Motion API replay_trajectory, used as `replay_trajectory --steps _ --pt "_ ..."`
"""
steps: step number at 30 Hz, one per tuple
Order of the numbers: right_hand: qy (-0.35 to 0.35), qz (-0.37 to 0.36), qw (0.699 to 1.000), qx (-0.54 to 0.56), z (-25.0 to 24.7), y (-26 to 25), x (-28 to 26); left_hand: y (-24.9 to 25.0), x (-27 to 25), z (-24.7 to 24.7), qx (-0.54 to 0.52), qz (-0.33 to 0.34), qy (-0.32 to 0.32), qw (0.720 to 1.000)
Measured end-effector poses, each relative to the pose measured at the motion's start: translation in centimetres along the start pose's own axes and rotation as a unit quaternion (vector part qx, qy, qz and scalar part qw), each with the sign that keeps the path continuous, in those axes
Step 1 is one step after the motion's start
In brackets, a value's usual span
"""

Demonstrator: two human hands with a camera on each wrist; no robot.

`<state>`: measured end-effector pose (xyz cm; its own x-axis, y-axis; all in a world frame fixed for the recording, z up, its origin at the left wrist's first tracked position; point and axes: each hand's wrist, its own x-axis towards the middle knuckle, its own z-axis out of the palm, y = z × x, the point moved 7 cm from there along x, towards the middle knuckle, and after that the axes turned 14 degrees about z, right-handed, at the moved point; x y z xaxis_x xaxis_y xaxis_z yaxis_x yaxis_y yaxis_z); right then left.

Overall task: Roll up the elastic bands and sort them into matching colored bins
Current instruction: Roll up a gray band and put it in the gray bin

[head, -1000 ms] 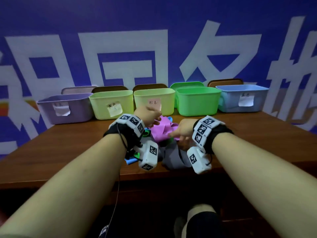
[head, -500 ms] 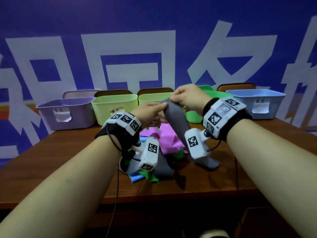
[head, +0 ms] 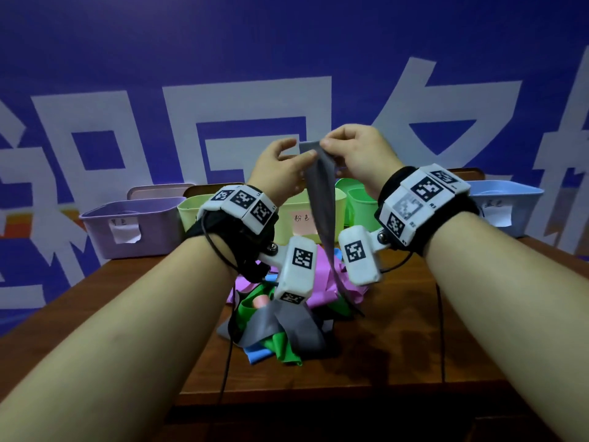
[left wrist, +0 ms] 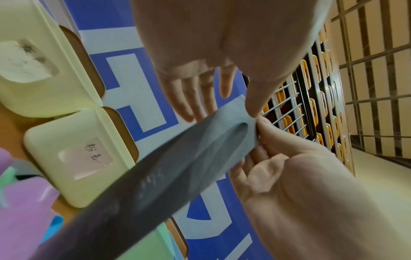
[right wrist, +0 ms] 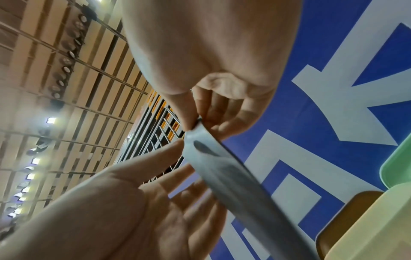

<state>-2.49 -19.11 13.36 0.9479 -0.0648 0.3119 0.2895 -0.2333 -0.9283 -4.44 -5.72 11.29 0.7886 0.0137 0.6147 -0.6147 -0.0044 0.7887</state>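
Note:
A long grey elastic band point(head: 322, 202) hangs from my raised hands down to the table. My right hand point(head: 325, 145) pinches its top end between thumb and forefinger, seen close in the right wrist view point(right wrist: 195, 123). My left hand point(head: 296, 153) is beside it with straight fingers. Its thumb point(left wrist: 252, 105) touches the band's top corner point(left wrist: 222, 133), and its fingers lie behind the band. A pile of loose bands point(head: 280, 327) in grey, green, pink and blue lies on the table under my wrists.
A row of bins stands at the table's far edge: purple point(head: 134, 224), pale yellow-green point(head: 191, 212), pale yellow with a pink label point(head: 296, 218), green point(head: 360, 202), blue point(head: 506, 202). The wooden table's near edge point(head: 318, 390) is close. A blue wall stands behind.
Both hands rose from the pile, lifting the grey band with them. Its top end is now well above the bins, and the left fingers have straightened.

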Motion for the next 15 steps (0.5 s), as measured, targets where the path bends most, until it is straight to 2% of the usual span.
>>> replay_trajectory --steps 2,4,8,11,13,15 --pt "0.028 -0.014 0.999 -0.014 -0.5 -0.8 0.0 0.7 0.2 -0.3 -0.004 0.03 0.028 0.999" --pt "0.038 -0.006 0.999 0.016 -0.9 -1.3 0.0 1.8 0.3 -0.4 0.047 0.063 0.031 0.996" --pt "-0.023 0.005 0.995 0.099 -0.4 -2.3 -0.6 2.5 -0.1 0.8 -0.007 0.037 -0.048 0.998" --pt "-0.062 0.017 0.988 0.143 -0.1 -2.8 -1.2 3.0 -0.2 0.2 -0.046 0.039 -0.018 0.998" --pt "-0.049 0.013 0.991 0.124 -0.3 -2.9 -1.3 2.9 -0.2 -0.5 -0.05 0.031 0.009 0.998" --pt "0.002 -0.003 0.999 0.053 -0.7 -2.8 -1.1 2.7 -0.3 -0.9 -0.047 0.014 0.019 0.999"
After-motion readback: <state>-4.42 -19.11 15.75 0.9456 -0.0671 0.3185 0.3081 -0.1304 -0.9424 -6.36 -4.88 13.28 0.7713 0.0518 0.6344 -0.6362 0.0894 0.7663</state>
